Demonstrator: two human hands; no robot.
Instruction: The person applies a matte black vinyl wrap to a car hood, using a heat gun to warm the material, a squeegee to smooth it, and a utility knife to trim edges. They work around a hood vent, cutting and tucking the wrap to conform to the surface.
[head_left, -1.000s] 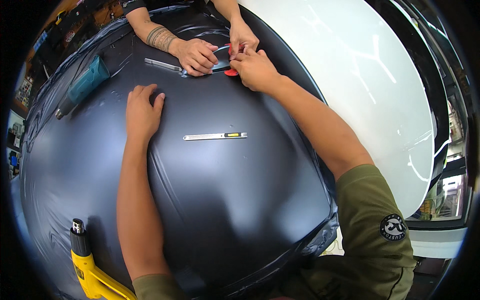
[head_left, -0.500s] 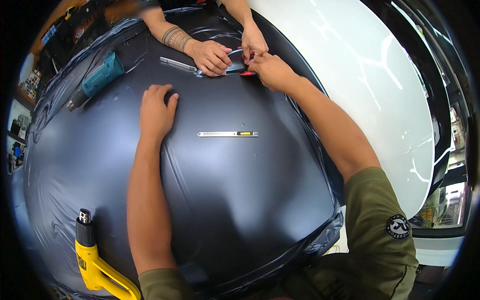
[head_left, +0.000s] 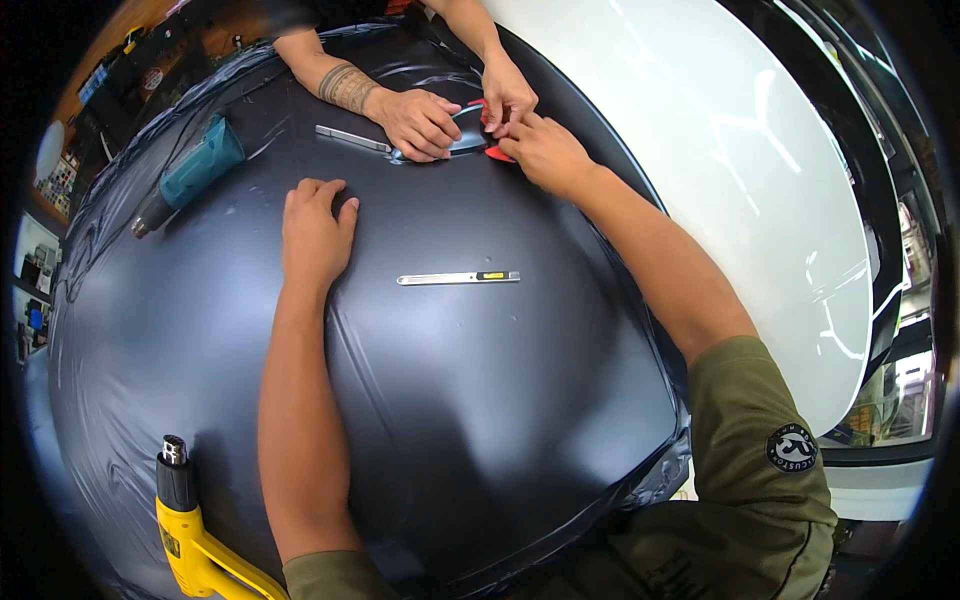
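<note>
My left hand (head_left: 318,232) lies on the dark satin film (head_left: 560,350), which covers a broad curved car panel. Its fingers are loosely bent, with nothing in them. At the far side, my right hand (head_left: 550,155) has its fingers closed at a small red piece (head_left: 500,154), beside a dark opening with a light-blue rim (head_left: 468,136). A co-worker's left hand (head_left: 508,97) pinches close to my fingertips, near another bit of red. The co-worker's other hand (head_left: 420,124), below a tattooed forearm, presses on the rim's left side. A silver snap-off cutter (head_left: 440,279) lies between my forearms.
A yellow heat gun (head_left: 195,550) stands at the lower left. The teal heat gun (head_left: 202,165) lies farther up on the film. Another slim metal cutter (head_left: 352,138) lies by the co-worker's hand. A glossy white car panel (head_left: 770,200) curves along the right.
My right hand has shifted slightly, showing more of the opening and the red pieces. The co-worker's pinching hand has moved a little. My left hand still rests on the film.
</note>
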